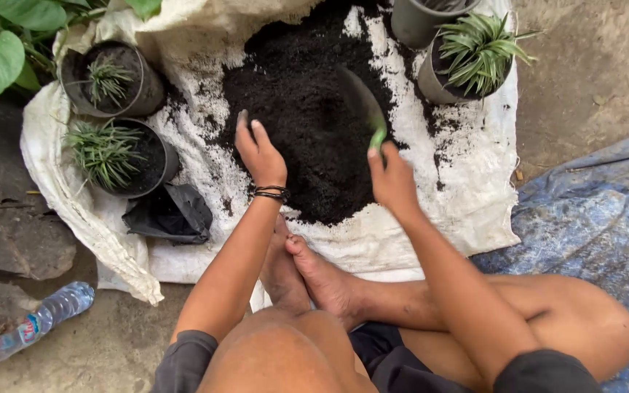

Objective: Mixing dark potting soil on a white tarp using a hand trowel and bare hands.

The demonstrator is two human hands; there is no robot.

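The right hand [393, 178] is closed around the green handle of a trowel [363, 109], whose dark blade runs up and slightly left from the hand, its long axis pointing away from the person and into the middle of the soil heap [300, 116]. The heap lies straight ahead of both hands on a white sack [467, 189] spread on the ground. The left hand [260, 153] holds nothing: it is open, palm down, fingers stretched forward and resting on the near left edge of the soil, just beside the blade's side of the pile. Both hands are about equally near the heap; the trowel's blade reaches further into it. To the left of the left hand stand two black pots with spiky green plants [107, 149], and an empty black bag [169, 212] lies just below them.
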